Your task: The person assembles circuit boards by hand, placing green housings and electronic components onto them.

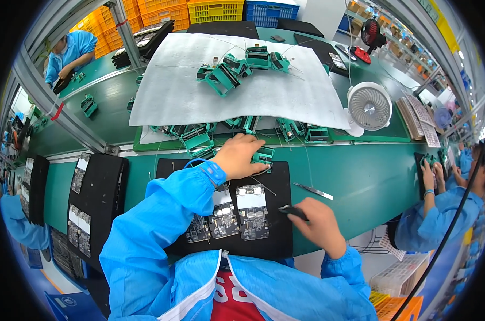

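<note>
My left hand [238,155] reaches past the top of a black mat [279,184]. Its thumb and fingers are around a small green plastic-framed part [264,155], which the hand partly hides. My right hand [320,224] is closed on a small dark tool [294,212], tip pointing left over the mat's right side; its exact kind is unclear. Between the hands lie circuit boards, among them one with a white label area [252,213] and another beside it [223,219]. Silver tweezers [313,191] rest on the green bench beyond my right hand.
A white foam sheet [173,80] carries several green-framed parts [221,79], with more under its near edge. A white fan [369,107] stands at the right. More boards lie on a black mat [98,198] to the left. Co-workers sit at both sides.
</note>
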A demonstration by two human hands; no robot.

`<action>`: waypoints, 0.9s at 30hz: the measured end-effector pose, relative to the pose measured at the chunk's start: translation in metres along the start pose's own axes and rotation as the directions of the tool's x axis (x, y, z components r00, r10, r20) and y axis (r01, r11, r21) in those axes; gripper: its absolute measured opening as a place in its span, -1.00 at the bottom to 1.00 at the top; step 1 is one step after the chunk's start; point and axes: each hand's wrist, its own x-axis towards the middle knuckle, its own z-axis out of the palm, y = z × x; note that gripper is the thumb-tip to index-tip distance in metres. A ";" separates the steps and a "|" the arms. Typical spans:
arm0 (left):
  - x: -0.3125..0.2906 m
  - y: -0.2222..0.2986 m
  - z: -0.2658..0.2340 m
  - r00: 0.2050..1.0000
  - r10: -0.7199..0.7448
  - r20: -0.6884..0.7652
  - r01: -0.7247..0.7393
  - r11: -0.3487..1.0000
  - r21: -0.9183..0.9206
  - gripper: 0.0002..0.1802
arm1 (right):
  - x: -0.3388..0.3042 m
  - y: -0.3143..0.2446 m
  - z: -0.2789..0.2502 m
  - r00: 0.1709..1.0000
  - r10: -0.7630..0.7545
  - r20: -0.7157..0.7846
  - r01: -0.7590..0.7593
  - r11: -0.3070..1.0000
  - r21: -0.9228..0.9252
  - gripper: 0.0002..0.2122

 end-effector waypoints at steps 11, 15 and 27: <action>0.000 0.020 -0.008 0.961 0.139 -0.241 -0.191 0.959 -0.209 -0.37 | 0.057 -0.008 0.014 0.920 -0.377 -0.108 0.391 0.897 0.206 -0.74; 0.006 0.037 -0.015 0.914 0.092 -0.396 -0.210 0.941 -0.264 -0.36 | 0.075 -0.003 0.003 0.918 -0.392 -0.055 0.395 0.916 0.070 -0.77; -0.049 0.037 0.008 0.926 -0.332 -0.182 0.147 0.760 -0.633 -0.31 | 0.037 -0.006 0.023 0.968 -0.250 0.010 0.249 0.964 -0.096 -0.70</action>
